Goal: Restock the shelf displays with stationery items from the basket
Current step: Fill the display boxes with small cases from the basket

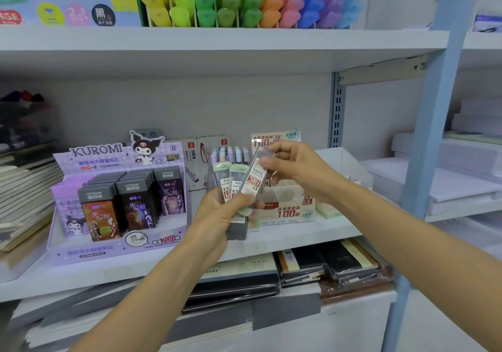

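The left hand (217, 216) is curled round a fan of slim lead cases (230, 186), its thumb laid across their fronts. The right hand (296, 169) pinches the top end of one clear case (257, 172) between thumb and fingertips; the case tilts, its lower end in against the fan. Both hands are in front of the middle shelf (312, 232), just before a white display box (288, 212).

The green-capped cases in the fan read "0.7"; the white box reads "100" and "2B 0.5". To the left a purple display box (116, 245) says "KUROMI", "2B 0.5mm" and "200"; the dark cases (135, 205) standing in it are marked "ULTRAMAN".

The shelving is pale grey with a grey back panel. The top shelf (217, 42) carries bright pens (244, 4) sorted by colour, from yellow through green, orange and pink to blue. Wrapped notebooks (339, 264) lie on the level below, and a blue post (440, 107) rises at the right.
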Tool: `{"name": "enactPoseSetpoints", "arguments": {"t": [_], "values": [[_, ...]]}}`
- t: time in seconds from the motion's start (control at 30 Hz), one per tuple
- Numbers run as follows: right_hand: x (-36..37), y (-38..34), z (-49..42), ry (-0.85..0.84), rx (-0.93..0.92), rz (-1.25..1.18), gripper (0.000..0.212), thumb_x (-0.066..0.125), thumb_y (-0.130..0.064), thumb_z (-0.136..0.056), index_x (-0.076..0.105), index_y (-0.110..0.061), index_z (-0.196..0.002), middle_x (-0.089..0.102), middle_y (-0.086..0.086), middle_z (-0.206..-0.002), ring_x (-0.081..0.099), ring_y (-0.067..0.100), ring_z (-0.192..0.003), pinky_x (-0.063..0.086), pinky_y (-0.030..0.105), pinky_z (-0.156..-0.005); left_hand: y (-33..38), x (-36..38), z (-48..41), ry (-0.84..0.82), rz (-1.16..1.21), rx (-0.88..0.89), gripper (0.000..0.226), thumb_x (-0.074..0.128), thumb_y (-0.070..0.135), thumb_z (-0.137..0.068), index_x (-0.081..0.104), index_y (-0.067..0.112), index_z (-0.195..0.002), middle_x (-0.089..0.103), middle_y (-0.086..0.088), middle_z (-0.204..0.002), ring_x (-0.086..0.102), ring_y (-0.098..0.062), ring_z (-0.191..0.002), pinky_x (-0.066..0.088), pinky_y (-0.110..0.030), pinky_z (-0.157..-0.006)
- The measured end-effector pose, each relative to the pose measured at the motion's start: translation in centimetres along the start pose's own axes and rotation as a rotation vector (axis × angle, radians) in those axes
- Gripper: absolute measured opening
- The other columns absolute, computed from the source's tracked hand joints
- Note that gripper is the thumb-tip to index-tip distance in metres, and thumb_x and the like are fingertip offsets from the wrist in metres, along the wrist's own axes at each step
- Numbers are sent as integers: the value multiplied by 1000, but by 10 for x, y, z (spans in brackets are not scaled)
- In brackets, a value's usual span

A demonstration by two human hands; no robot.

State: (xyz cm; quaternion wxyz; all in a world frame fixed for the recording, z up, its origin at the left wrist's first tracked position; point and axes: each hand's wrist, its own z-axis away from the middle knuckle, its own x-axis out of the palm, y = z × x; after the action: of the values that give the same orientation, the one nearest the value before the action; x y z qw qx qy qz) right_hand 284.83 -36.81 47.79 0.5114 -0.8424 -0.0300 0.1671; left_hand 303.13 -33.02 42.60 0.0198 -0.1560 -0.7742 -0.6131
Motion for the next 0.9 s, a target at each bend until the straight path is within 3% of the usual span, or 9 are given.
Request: {"name": "enactPoseSetpoints", "arguments": {"t": [0.17,0.27,0.33,0.37,0.47,0.57,0.67,0.77,0.9], "values": [[-12,4,7,-22,0,-12,22,62,-10,-93,64,-15,-114,74,9,-95,67,15,-77,54,20,-63,3,-2,1,6,-3,-8,29,74,11,-73,66,11,-101,76,-4,-84,69,-9,-66,50,-18,-51],[-18,3,13,-142,35,99,17,62,-9,-92,70,-17,-105,73,7,-96,66,15,-79,54,20,-65,2,-2,-1,109,-16,21,30,75,10,-76,64,8,-104,74,-8,-94,70,-15,-78,55,-28,-65],[-19,2,15,-166,54,125,13,67,-9,-88,70,-12,-100,74,8,-94,68,15,-78,55,21,-65,4,-3,-1,160,27,40,45,76,12,-73,61,2,-114,72,-16,-104,70,-28,-92,58,-41,-79],[-20,1,16,-139,49,119,12,69,-8,-86,69,-9,-98,74,8,-93,68,15,-77,55,21,-66,5,-3,-1,158,59,46,51,77,14,-70,60,2,-117,72,-17,-105,71,-29,-92,59,-43,-77],[-19,1,17,-13,18,36,10,72,-5,-83,66,-7,-91,75,9,-93,70,17,-77,56,22,-66,8,0,0,143,113,59,45,75,10,-71,61,4,-114,72,-16,-95,69,-18,-71,58,-32,-56],[-13,6,20,-83,53,39,11,71,-4,-84,62,-7,-89,74,16,-95,72,27,-82,58,26,-67,8,3,-1,169,91,71,17,69,3,-82,66,5,-99,69,-12,-78,57,-15,-58,51,-22,-48],[-7,8,22,-134,54,48,14,74,-14,-83,62,-13,-90,72,22,-96,71,32,-86,60,36,-73,9,5,-2,155,57,82,15,67,4,-85,66,4,-100,69,-6,-68,54,-12,-53,49,-20,-48],[-1,5,24,-198,24,33,18,72,-31,-81,68,-24,-97,73,16,-95,70,25,-86,56,34,-77,8,9,0,97,26,95,13,66,3,-86,65,8,-97,69,-5,-66,58,-11,-54,49,-19,-49],[-3,2,23,-131,-31,19,21,67,-25,-87,65,-20,-107,73,12,-100,71,25,-90,57,37,-79,12,14,2,53,59,73,14,65,5,-87,64,10,-99,70,-5,-72,61,-14,-60,51,-21,-52]]}}
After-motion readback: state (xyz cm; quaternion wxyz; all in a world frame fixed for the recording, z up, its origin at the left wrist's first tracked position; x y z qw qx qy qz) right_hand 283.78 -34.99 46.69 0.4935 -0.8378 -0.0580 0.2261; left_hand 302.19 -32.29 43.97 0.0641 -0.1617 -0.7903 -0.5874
